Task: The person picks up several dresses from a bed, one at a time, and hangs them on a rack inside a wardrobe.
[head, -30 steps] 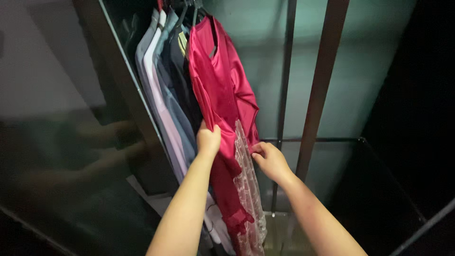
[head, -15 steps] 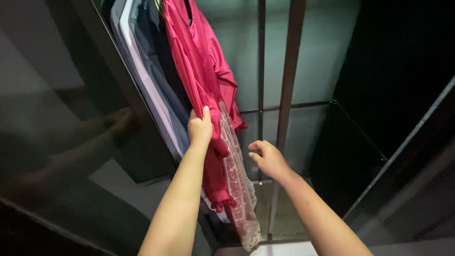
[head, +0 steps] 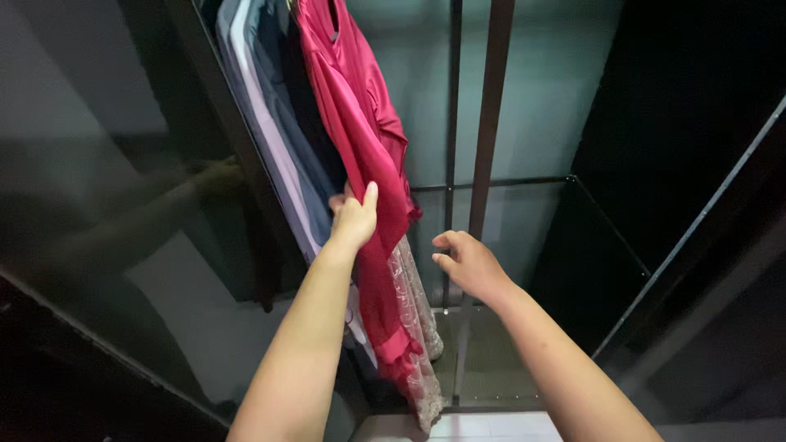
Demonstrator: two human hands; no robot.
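A shiny red satin garment (head: 360,123) hangs in an open wardrobe, with pale lace fabric (head: 413,303) hanging below it. My left hand (head: 354,217) grips the left edge of the red garment at mid height, thumb up. My right hand (head: 467,263) hovers to the right of the garment, fingers loosely curled and holding nothing, a short gap from the cloth. Left of the red garment hang a dark garment (head: 307,106) and several pale blue and lilac shirts (head: 262,123).
A dark glossy wardrobe door (head: 123,245) stands to the left and reflects my arm. Two dark vertical bars (head: 487,147) run down behind the clothes. A dark side panel (head: 679,164) and a slanted rail close the right. Pale floor (head: 491,426) shows below.
My right hand has let go of the garment's right edge and drawn away to the right. My left hand keeps its grip. The view has tilted down and shifted.
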